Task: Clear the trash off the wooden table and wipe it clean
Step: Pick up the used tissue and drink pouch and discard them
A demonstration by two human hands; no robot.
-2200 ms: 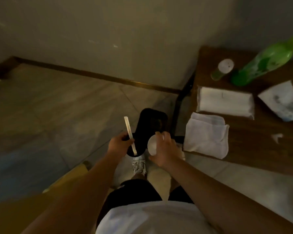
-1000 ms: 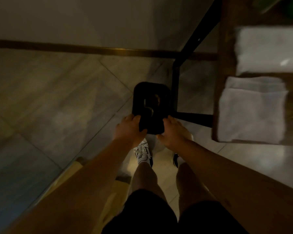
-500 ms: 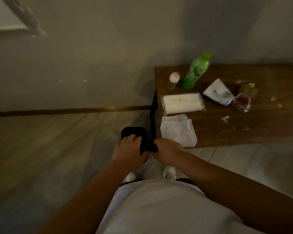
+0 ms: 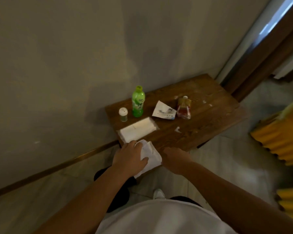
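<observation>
A small wooden table stands against the wall. My left hand lies on a folded white cloth at the table's near left corner, fingers closing around it. My right hand hovers at the table's front edge beside the cloth, fingers curled, holding nothing I can see. On the table lie a crumpled white wrapper, a red and yellow snack packet and small white scraps.
A green bottle, a small white-capped jar and a white tissue pack sit on the table's left part. The black bin is on the floor under my left arm. Yellow corrugated material lies at the right.
Both hands let go of the black bin on the floor and rose to the table. My left hand now rests on the white cloth. The view lifted to show the whole table.
</observation>
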